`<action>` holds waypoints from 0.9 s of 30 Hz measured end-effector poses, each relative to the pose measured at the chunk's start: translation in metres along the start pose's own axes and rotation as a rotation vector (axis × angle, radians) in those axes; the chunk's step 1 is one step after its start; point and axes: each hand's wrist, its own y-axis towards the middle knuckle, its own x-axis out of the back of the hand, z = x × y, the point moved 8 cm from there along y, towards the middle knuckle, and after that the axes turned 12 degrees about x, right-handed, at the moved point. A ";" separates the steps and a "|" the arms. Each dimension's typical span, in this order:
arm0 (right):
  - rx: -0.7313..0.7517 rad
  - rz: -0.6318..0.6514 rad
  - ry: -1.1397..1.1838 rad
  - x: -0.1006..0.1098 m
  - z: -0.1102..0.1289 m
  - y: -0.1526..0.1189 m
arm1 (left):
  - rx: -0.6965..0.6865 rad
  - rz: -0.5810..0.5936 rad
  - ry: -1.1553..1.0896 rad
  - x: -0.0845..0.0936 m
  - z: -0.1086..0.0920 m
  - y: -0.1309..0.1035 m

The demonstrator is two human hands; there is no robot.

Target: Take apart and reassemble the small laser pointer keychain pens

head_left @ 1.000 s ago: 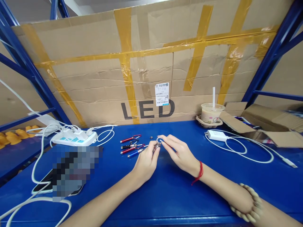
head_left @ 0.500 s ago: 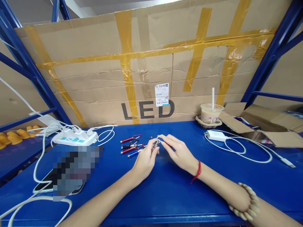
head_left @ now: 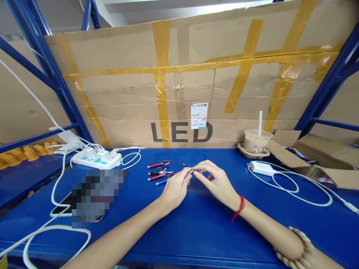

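Note:
My left hand (head_left: 175,188) is closed around a small silver keychain flashlight (head_left: 190,172), of which only a shiny end shows past the fingertips. Thumb and index finger of my right hand (head_left: 215,181) pinch at that end, and a thin silver clip (head_left: 200,170) shows between the fingers. Left of the hands lie several similar pen-shaped flashlights: a red one (head_left: 155,165) with a red carabiner, a black one (head_left: 153,173), another red one (head_left: 155,178) and a blue one (head_left: 161,182), partly hidden by my left hand. A tiny dark metal piece (head_left: 183,164) rests just beyond.
A white power strip (head_left: 98,161) with cables and a blurred-out flat object (head_left: 98,194) are on the left. To the right are a drink cup (head_left: 255,141) in a carton holder, a white charger (head_left: 262,168) with its cable, and an open box (head_left: 322,153). Cardboard (head_left: 126,101) stands behind.
The view has shifted, so everything sits slightly further right. The silver flashlight has turned in the fingers and shows less of itself; both hands stay together at its end.

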 end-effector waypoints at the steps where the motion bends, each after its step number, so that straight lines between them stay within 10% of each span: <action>1: -0.014 -0.012 0.025 0.001 -0.001 0.001 | -0.009 0.003 0.017 0.000 -0.001 0.000; 12: -0.472 0.173 0.444 -0.020 -0.051 -0.011 | -0.023 0.127 0.088 -0.011 0.001 -0.009; 27: -0.580 0.270 0.458 -0.033 -0.049 -0.023 | -0.141 0.053 0.212 -0.010 -0.005 -0.011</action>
